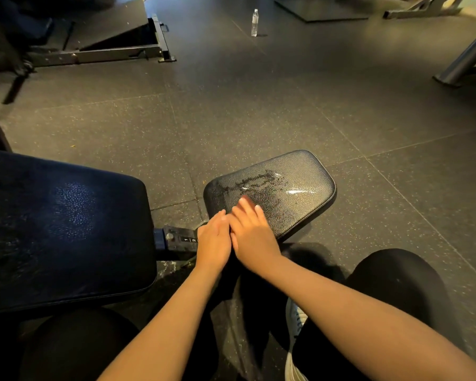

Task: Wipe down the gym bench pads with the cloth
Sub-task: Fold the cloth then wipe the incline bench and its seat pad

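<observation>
Over the streaked seat pad (275, 188), the right hand (252, 233) is held flat, fingers spread, touching the left hand (213, 239), its grip unclear; no cloth is seen, so one is probably needed before wiping.

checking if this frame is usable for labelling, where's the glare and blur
Head view: white glare streaks on the small seat pad, a softer bluish sheen on the larger pad; the right hand is motion-blurred at its fingertips, the left hand sharper; the top right corner is smeared; seams in the floor bow and the corners darken, as from a wide lens.
</observation>
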`<move>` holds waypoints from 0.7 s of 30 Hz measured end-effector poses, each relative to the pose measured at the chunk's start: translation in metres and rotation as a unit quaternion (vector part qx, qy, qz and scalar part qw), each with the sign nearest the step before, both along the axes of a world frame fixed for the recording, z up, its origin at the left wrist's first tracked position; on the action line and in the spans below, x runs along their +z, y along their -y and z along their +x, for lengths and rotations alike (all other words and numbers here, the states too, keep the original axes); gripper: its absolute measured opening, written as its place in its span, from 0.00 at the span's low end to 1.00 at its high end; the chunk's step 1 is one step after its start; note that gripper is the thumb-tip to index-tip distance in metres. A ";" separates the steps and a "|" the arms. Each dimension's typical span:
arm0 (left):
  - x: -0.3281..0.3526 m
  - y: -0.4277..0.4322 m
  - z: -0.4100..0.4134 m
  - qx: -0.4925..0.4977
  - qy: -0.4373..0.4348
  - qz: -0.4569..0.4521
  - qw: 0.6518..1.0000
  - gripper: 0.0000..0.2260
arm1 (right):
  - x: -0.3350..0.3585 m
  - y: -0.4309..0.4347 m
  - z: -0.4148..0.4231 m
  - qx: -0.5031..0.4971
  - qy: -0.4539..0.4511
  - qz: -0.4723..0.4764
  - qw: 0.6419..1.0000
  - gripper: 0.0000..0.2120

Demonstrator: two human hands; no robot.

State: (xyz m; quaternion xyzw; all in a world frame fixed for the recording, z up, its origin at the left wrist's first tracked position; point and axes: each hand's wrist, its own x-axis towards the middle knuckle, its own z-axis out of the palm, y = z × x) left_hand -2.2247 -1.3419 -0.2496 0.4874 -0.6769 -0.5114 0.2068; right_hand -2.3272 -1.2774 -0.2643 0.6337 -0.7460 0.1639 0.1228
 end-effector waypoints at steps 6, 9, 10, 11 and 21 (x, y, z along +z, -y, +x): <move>0.000 0.011 -0.004 -0.019 -0.007 0.018 1.000 0.26 | 0.020 0.014 -0.051 -0.019 0.027 0.005 0.999 0.17; -0.003 0.020 -0.003 -0.032 0.003 -0.003 0.999 0.24 | 0.020 0.024 -0.041 -0.091 0.036 0.025 0.995 0.19; -0.002 0.024 -0.003 -0.035 0.012 -0.017 0.999 0.22 | 0.016 0.026 -0.030 -0.083 0.027 0.038 0.995 0.20; -0.001 0.027 -0.004 -0.029 0.012 -0.019 0.999 0.21 | 0.011 0.027 -0.019 -0.053 0.015 0.052 0.997 0.20; -0.012 0.038 -0.006 -0.004 -0.014 0.021 1.000 0.22 | 0.025 0.052 -0.043 -0.080 0.027 0.069 0.994 0.20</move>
